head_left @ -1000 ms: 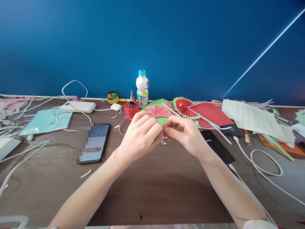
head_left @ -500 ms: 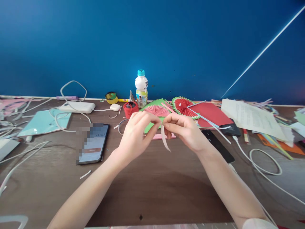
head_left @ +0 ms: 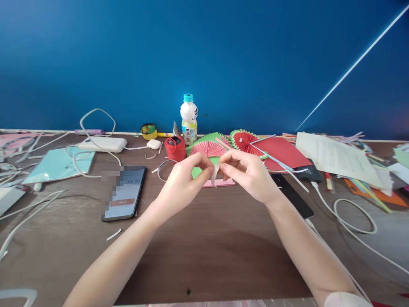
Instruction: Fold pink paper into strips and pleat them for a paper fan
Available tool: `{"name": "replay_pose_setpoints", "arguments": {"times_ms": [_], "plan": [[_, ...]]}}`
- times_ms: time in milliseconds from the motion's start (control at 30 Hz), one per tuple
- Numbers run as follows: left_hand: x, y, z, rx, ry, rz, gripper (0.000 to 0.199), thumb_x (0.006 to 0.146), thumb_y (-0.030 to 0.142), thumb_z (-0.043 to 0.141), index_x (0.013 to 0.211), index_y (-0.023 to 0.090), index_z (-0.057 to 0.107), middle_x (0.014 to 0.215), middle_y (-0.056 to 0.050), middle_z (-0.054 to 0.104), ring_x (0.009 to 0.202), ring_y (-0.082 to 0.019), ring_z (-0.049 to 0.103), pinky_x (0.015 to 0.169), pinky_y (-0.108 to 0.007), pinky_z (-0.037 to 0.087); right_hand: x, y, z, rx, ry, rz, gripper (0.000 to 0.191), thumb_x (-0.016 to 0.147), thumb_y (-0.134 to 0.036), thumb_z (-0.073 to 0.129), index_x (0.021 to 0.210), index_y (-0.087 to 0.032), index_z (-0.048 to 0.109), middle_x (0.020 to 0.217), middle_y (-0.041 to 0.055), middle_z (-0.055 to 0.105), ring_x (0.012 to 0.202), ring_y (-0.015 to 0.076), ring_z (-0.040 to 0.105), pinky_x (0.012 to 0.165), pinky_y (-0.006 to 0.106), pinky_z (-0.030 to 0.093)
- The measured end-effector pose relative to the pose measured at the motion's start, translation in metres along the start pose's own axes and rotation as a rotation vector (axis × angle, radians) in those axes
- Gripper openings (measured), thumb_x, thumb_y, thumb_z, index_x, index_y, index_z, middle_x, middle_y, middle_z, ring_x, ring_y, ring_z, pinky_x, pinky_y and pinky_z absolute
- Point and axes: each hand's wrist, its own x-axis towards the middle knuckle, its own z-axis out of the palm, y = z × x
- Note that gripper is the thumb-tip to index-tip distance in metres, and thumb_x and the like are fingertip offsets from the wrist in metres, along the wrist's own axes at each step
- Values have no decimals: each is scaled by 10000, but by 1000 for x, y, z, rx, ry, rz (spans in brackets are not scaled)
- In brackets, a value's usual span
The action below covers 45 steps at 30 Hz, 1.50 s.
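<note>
A short pale strip (head_left: pixel 215 175) hangs between my two hands above the table. My left hand (head_left: pixel 187 179) pinches it from the left with thumb and fingertips. From the right, my right hand (head_left: pixel 247 175) pinches it near its top, the fingers curled. Behind the hands lie a pink pleated paper fan (head_left: pixel 209 148) on green paper (head_left: pixel 197 172) and a red pleated rosette (head_left: pixel 244 141) with a green edge. A pink strip (head_left: pixel 223 183) lies flat just beyond the fingertips.
A bottle (head_left: pixel 189 119) and a red roll (head_left: pixel 175 148) stand near the wall. At left are a phone (head_left: pixel 124 194), a power bank (head_left: pixel 105 144) and cables. A dark phone (head_left: pixel 294 196), red paper (head_left: pixel 284 152) and printed sheets (head_left: pixel 335 160) lie right.
The strip's hanging end has swung left and now looks shorter and bent. My fingertips have shifted slightly left and down, still close together.
</note>
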Motion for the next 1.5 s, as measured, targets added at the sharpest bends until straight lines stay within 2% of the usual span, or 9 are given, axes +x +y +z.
{"name": "replay_pose_setpoints", "arguments": {"times_ms": [333, 500, 600, 667, 733, 1033, 1167, 1267, 1500], "plan": [[1, -1, -1, -82, -96, 12, 95, 809, 204, 474, 740, 179, 535, 716, 39, 574, 675, -85, 509, 622, -193, 392, -1, -1, 2, -84, -4, -30, 65, 803, -167, 515, 747, -174, 547, 671, -17, 580, 601, 100, 539, 563, 222, 443], [2, -3, -3, -57, -95, 56, 111, 820, 205, 465, 733, 180, 528, 713, 41, 559, 671, -82, 495, 614, -188, 386, -1, 2, -3, -5, 90, -10, 98, 830, -242, 521, 777, -165, 553, 685, -6, 562, 616, 100, 540, 578, 223, 450], [2, -4, -5, -35, -89, 75, 103, 815, 183, 462, 738, 182, 530, 711, 43, 561, 656, -78, 486, 605, -187, 383, -1, 2, -6, 36, -14, 21, 168, 860, -268, 470, 758, -159, 549, 673, -4, 550, 590, 94, 526, 565, 225, 442], [2, -4, -5, -21, -96, 83, 105, 816, 180, 459, 742, 184, 534, 704, 46, 562, 642, -74, 480, 590, -185, 379, -2, 1, -5, 39, -119, 38, 171, 861, -231, 452, 729, -160, 535, 657, -10, 545, 582, 89, 515, 558, 220, 428], [2, -3, -5, -1, -101, 83, 107, 816, 189, 463, 737, 185, 535, 695, 49, 561, 625, -71, 472, 569, -181, 371, -2, 0, -3, 30, -162, 44, 164, 847, -181, 450, 698, -163, 516, 634, -22, 533, 569, 81, 499, 553, 215, 412], [3, -5, -1, 42, -54, 15, 117, 807, 225, 471, 703, 174, 492, 696, 39, 564, 636, -83, 501, 581, -201, 392, -1, 2, 6, 26, -109, 24, 130, 819, -145, 457, 700, -177, 498, 586, -40, 516, 538, 84, 468, 530, 224, 384], [3, -6, -2, 77, -88, 37, 128, 819, 214, 439, 715, 175, 504, 707, 34, 571, 621, -83, 490, 567, -207, 380, -1, 4, 5, 15, -102, 10, 126, 819, -158, 465, 702, -176, 508, 599, -37, 516, 544, 82, 466, 531, 222, 385], [3, -7, -1, 135, -83, 107, 156, 835, 215, 427, 691, 179, 475, 682, 31, 554, 613, -87, 474, 560, -212, 373, -1, 4, 4, 1, -98, 21, 141, 821, -172, 465, 686, -176, 505, 575, -41, 503, 524, 79, 447, 513, 221, 369], [4, -14, 7, 322, 84, 380, 163, 799, 129, 461, 649, 182, 425, 624, 35, 503, 651, -103, 444, 646, -245, 363, 1, 6, 10, 97, -16, 76, 139, 750, -128, 483, 620, -175, 491, 525, -52, 480, 490, 73, 437, 484, 211, 368]]}}
